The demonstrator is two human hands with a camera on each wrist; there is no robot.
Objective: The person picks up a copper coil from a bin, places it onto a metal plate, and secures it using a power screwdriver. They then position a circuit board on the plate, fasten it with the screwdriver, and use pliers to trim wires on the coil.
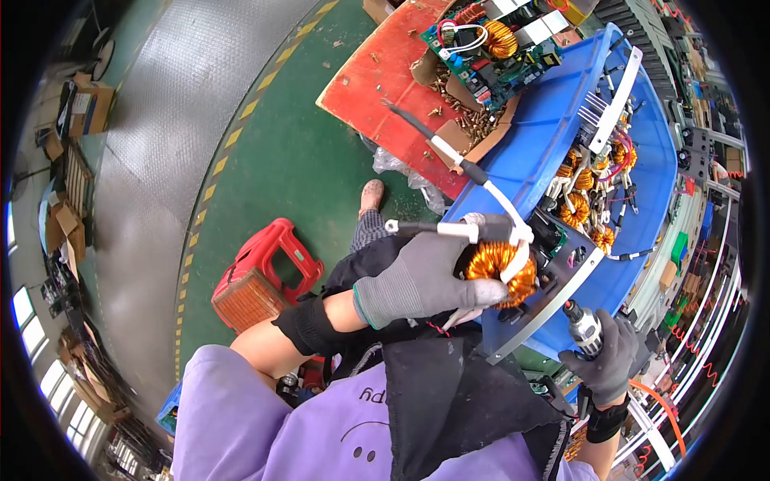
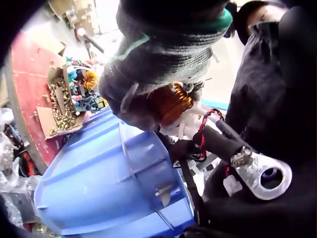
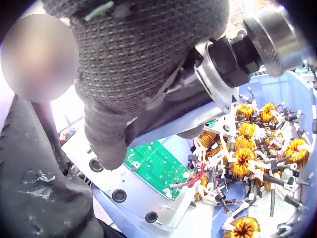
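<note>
A grey-gloved left hand (image 1: 421, 276) grips a copper-wound toroid coil (image 1: 501, 268), its thumb lying across the front of the windings. White cables (image 1: 505, 200) with black sleeves and ring lugs stick out from the coil. In the left wrist view one ring lug (image 2: 267, 176) hangs close to the camera, beside a twisted red and black wire (image 2: 202, 136). The gloved right hand (image 1: 613, 365) holds a power screwdriver (image 1: 587, 330) with its tip pointing up. Between the hands, a metal plate (image 3: 133, 193) with a green circuit board (image 3: 156, 166) lies over the bin's edge.
The blue bin (image 1: 533, 132) contains several copper coils (image 3: 242, 161) with tangled leads. Beside it, a red board (image 1: 377, 72) carries an open carton of brass-coloured screws (image 1: 477, 128) and a populated circuit board (image 1: 529, 68). A red stool (image 1: 305, 260) stands on the green floor.
</note>
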